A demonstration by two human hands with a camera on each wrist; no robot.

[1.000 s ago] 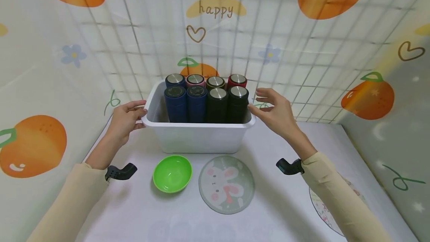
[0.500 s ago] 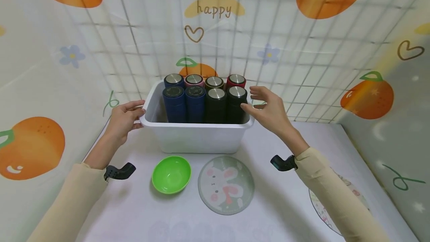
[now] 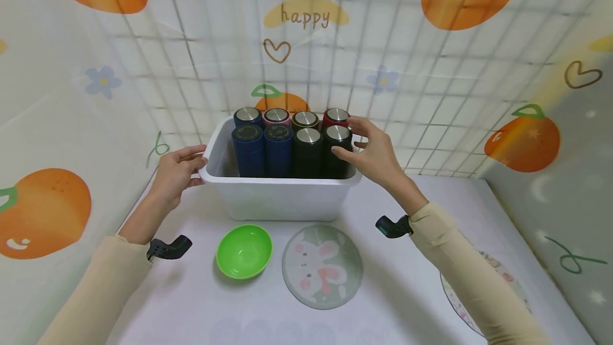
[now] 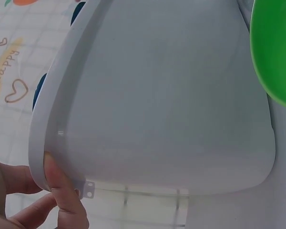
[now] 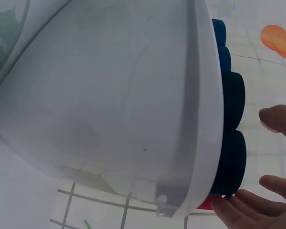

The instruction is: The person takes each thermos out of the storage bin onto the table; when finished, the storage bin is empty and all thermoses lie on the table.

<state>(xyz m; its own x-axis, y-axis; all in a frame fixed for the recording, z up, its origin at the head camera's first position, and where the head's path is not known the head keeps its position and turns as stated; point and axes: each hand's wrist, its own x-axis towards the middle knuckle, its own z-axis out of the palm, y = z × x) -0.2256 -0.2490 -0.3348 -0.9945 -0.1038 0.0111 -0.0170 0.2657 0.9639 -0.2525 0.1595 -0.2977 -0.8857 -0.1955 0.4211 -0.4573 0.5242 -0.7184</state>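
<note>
Right hand (image 3: 371, 150) now nearer black bottle (image 3: 338, 150)

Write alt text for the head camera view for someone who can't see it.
A person's right hand reaches around a black flask at the right end of the front row in a white bin of eight upright flasks, while the left hand holds the bin's left rim. A green bowl and rabbit-print plate lie in front.

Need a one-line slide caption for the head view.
Left hand steadies white bin; right hand reaches front-right black bottle.
</note>
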